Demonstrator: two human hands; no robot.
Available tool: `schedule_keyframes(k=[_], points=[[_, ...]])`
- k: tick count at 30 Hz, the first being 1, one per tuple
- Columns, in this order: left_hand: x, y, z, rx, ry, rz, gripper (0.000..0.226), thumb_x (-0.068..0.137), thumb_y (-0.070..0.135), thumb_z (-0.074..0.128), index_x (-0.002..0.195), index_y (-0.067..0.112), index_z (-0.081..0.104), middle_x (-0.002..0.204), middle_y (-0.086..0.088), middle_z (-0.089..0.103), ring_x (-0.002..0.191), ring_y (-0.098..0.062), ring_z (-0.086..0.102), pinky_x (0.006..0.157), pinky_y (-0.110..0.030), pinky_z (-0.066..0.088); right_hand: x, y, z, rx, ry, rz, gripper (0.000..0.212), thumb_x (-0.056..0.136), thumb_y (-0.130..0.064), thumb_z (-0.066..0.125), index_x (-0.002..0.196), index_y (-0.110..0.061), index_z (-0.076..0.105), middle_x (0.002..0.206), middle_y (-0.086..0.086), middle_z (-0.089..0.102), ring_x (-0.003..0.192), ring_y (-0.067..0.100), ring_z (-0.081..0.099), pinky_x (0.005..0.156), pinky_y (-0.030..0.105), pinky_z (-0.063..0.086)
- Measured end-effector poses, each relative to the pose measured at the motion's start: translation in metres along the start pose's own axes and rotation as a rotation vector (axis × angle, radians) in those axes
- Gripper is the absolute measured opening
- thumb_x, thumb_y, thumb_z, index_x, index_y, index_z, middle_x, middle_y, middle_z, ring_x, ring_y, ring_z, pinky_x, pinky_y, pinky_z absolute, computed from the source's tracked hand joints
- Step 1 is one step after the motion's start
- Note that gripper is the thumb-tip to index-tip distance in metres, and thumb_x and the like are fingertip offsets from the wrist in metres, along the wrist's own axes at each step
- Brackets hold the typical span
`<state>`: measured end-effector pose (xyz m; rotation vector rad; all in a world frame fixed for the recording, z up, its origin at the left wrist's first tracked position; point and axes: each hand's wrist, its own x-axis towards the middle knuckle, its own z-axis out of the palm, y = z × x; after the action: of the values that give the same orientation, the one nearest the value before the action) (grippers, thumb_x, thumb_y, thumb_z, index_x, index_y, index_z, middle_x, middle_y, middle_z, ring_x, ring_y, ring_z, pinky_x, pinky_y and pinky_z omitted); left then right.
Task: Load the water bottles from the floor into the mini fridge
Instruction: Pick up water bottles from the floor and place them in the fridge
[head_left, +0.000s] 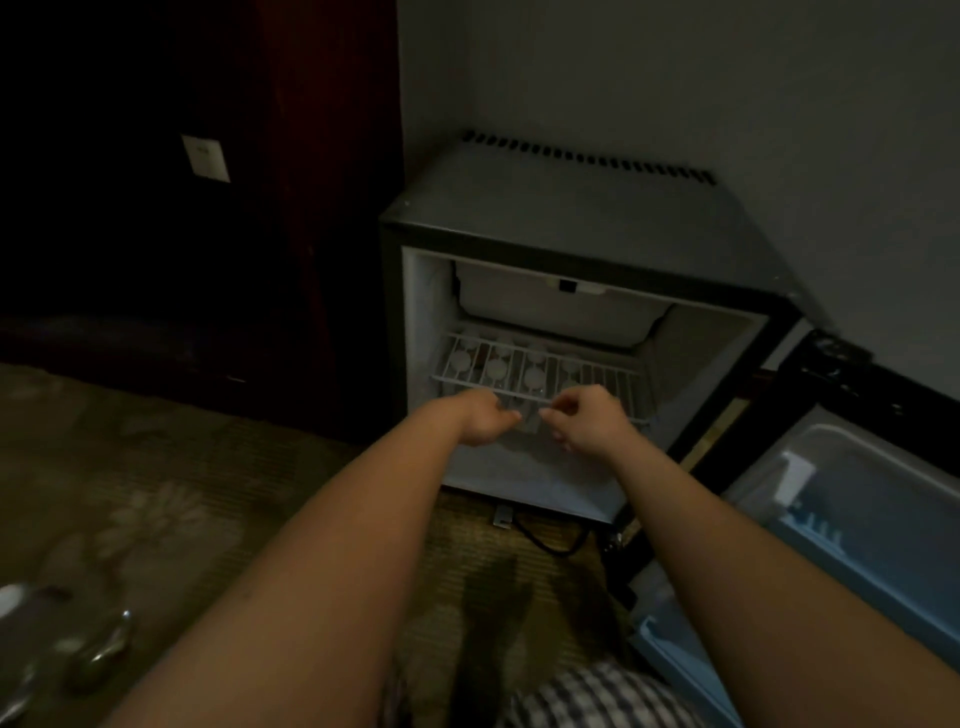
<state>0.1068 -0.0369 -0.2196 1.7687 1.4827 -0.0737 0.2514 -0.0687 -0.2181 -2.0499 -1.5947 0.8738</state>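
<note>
In front of the open fridge (571, 208), both hands reach to the front edge of the wire shelf (605, 375). The left hand (480, 423) and the right hand (589, 423) are near each other, with curled fingers and the thumbs turned toward each other. The view is dark and blurred, so I cannot tell if they grip the shelf bar, a bottle, or nothing. Inside the fridge, round white caps (496, 369) of upright bottles show through the shelf wires. On the carpet (156, 467), at the lower left, lie shiny floor bottles (104, 649), well apart from the fridge. The door (857, 509) stands open on the right. A black cable (550, 543) lies just below the fridge.
</note>
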Motion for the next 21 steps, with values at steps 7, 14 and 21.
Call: schedule_keyframes(k=[7, 14, 21], points=[[-0.08, -0.027, -0.034, 0.001, 0.135, 0.019, 0.047, 0.097, 0.038, 0.04, 0.129, 0.006, 0.052, 0.129, -0.014, 0.054, 0.116, -0.029, 0.054, 0.097, -0.035, 0.044, -0.053, -0.065, -0.011, -0.085, -0.049, -0.151, 0.026, 0.091, -0.025, 0.059, 0.107, -0.006, 0.066, 0.1, 0.013, 0.067, 0.099, 0.027, 0.064, 0.091, 0.044, 0.053], [-0.173, -0.105, -0.06, -0.023, 0.244, -0.036, 0.051, 0.096, 0.041, 0.042, 0.135, 0.008, 0.047, 0.132, -0.013, 0.053, 0.119, -0.027, 0.053, 0.102, -0.039, 0.044, -0.116, -0.137, 0.004, -0.133, -0.213, -0.274, 0.027, 0.093, -0.021, 0.056, 0.113, -0.004, 0.061, 0.103, 0.016, 0.065, 0.098, 0.028, 0.066, 0.084, 0.036, 0.053], [-0.243, -0.186, -0.069, 0.01, 0.242, -0.17, 0.052, 0.096, 0.042, 0.043, 0.137, 0.01, 0.044, 0.143, -0.01, 0.044, 0.131, -0.025, 0.043, 0.106, -0.034, 0.036, -0.169, -0.196, 0.072, -0.209, -0.34, -0.37, 0.027, 0.093, -0.021, 0.056, 0.117, -0.009, 0.058, 0.105, 0.01, 0.063, 0.094, 0.022, 0.065, 0.07, 0.026, 0.053]])
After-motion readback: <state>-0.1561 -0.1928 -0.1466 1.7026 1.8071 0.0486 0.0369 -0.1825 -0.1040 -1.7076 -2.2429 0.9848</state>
